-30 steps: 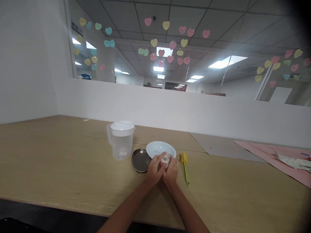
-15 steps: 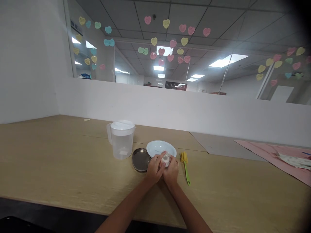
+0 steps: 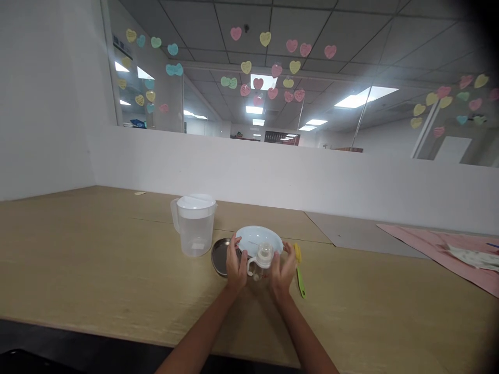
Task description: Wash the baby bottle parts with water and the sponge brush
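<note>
A clear baby bottle (image 3: 263,259) with a white collar, a see-through cap and a white side handle stands upright on the table, in front of a pale blue bowl (image 3: 249,237). To its left is my left hand (image 3: 237,266), fingers apart, close to the handle; whether the thumb touches it I cannot tell. My right hand (image 3: 283,271) is spread on the bottle's other side, holding nothing. Behind my left hand lies a round metal dish (image 3: 219,255), partly covered. A sponge brush with a yellow head and green handle (image 3: 301,283) lies just right of my right hand.
A lidded translucent pitcher (image 3: 196,231) with liquid in it stands at the left on the wooden table (image 3: 117,275). A grey mat (image 3: 358,236) and a pink cloth (image 3: 432,249) lie at the right. Behind rises a white low wall (image 3: 253,169) under windows.
Both hands have come off the top of the bottle and moved apart to either side. The bottle's body and handle now show between them.
</note>
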{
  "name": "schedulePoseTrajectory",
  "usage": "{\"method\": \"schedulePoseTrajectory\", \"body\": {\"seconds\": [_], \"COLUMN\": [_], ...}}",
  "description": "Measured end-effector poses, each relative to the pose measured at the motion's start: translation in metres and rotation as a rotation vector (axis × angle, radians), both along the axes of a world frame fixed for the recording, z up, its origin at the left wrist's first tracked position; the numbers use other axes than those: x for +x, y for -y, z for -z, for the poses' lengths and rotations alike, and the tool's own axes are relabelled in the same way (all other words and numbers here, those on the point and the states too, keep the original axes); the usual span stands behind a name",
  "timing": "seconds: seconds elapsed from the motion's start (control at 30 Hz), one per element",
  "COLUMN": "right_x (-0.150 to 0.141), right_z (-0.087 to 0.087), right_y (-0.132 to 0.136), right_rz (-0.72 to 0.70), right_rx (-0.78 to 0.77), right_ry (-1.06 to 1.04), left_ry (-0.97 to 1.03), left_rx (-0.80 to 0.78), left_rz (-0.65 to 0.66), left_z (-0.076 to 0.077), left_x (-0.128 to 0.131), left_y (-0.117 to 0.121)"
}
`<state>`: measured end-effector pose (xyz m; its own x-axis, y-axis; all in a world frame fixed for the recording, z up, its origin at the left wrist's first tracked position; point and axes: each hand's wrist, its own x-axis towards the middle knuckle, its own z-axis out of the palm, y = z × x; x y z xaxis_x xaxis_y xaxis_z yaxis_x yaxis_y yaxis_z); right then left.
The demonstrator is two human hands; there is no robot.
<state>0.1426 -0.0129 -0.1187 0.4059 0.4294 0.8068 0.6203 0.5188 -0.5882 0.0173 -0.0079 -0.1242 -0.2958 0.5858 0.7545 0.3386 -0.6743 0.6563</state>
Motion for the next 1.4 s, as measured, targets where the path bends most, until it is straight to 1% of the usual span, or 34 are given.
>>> {"method": "schedulePoseTrajectory", "body": {"seconds": [0.1,0.2,0.27,0.33,0.43,0.5,0.63,0.8,0.93,1.17,1.27,1.4], "right_x": [0.005,0.007,0.005,0.003,-0.001,-0.002,0.001,0.002,0.001,0.001,0.002,0.003], "right_z": [-0.002,-0.001,0.001,0.004,0.008,0.010,0.011,0.011,0.010,0.008,0.008,0.011], "right_y": [-0.003,-0.004,-0.004,-0.003,-0.003,-0.004,-0.006,-0.006,-0.004,-0.004,-0.004,-0.003], "right_rz": [-0.019,-0.071,-0.153,-0.234,-0.269,-0.258,-0.268,-0.292,-0.311,-0.364,-0.296,-0.149], "right_rx": [-0.003,-0.022,-0.051,-0.086,-0.114,-0.121,-0.160,-0.167,-0.163,-0.197,-0.179,-0.065], "right_ry": [-0.151,-0.170,-0.112,-0.004,0.151,0.173,0.143,0.106,0.081,-0.024,0.059,0.238], "left_ry": [-0.025,-0.180,-0.341,-0.490,-0.581,-0.585,-0.591,-0.613,-0.610,-0.614,-0.609,-0.575], "left_rx": [-0.014,-0.020,-0.018,-0.013,-0.004,-0.007,0.004,0.033,0.021,-0.029,-0.025,0.036], "left_rz": [-0.008,0.057,0.115,0.163,0.176,0.156,0.128,0.093,0.096,0.133,0.146,0.147], "left_z": [0.000,0.000,0.002,0.004,0.011,0.016,0.025,0.029,0.027,0.017,0.015,0.012], "left_x": [-0.002,-0.002,0.000,0.001,0.004,0.007,0.010,0.012,0.011,0.012,0.012,0.011], "left_y": [-0.001,0.003,0.005,0.006,0.001,-0.003,-0.008,-0.009,-0.008,0.001,0.002,0.001]}}
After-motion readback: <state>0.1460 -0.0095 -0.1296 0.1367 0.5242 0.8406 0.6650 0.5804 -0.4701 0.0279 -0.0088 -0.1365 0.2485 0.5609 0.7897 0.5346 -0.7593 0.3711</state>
